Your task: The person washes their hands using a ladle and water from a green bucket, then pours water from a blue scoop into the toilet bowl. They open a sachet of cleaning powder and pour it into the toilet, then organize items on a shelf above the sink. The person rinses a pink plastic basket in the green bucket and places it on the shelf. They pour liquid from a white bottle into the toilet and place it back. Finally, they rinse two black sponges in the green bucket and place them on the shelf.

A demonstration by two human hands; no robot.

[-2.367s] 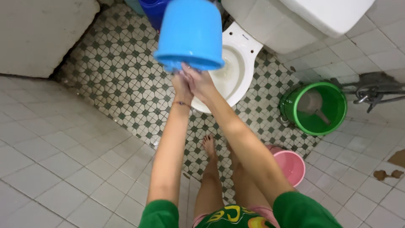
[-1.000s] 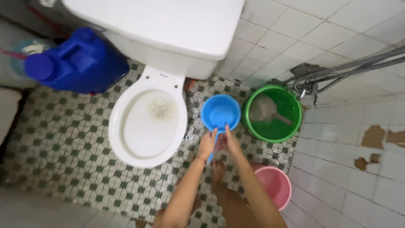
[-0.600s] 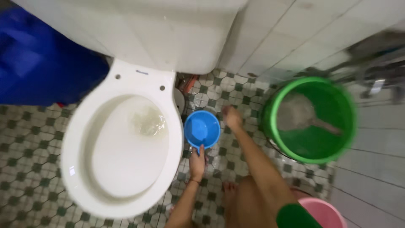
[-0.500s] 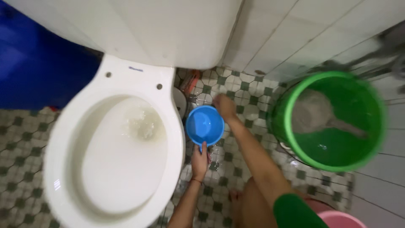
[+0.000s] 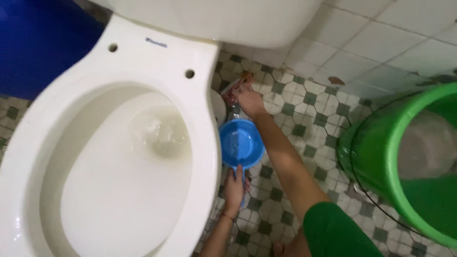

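— Dipper (image 5: 241,143), where's it at?
— Blue one, mid-frame, sitting on the tiled floor (image 5: 304,119) just beside the toilet bowl (image 5: 119,157). My left hand (image 5: 234,185) is closed round its handle, lower center.
— Right hand?
— Right hand (image 5: 248,101) is above the dipper, upper center, fingers curled at sth reddish by the toilet base; can't tell what it is.
— Else?
— Green bucket (image 5: 404,157) w/ water at right edge, blue container (image 5: 38,43) upper left.
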